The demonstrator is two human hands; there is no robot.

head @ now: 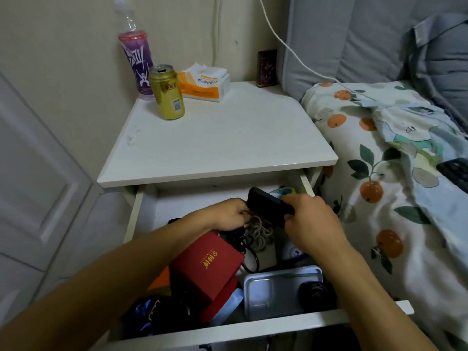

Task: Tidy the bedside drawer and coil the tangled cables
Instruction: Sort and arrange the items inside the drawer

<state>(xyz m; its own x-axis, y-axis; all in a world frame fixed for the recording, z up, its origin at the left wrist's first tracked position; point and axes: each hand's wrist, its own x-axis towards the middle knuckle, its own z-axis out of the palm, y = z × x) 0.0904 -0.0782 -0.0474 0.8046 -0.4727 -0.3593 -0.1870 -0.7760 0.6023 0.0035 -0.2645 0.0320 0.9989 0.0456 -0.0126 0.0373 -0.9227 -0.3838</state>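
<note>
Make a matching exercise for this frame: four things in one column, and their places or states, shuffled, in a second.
Things:
1. gold can
2. red box
3. black phone-like object
4. white cable

Places or states:
A. tilted among the clutter inside the open drawer
B. running down the wall onto the bed
C. upright on the nightstand top, beside the purple bottle
D. held by the right hand above the drawer

Pairs: 1-C, 2-A, 3-D, 4-B
</note>
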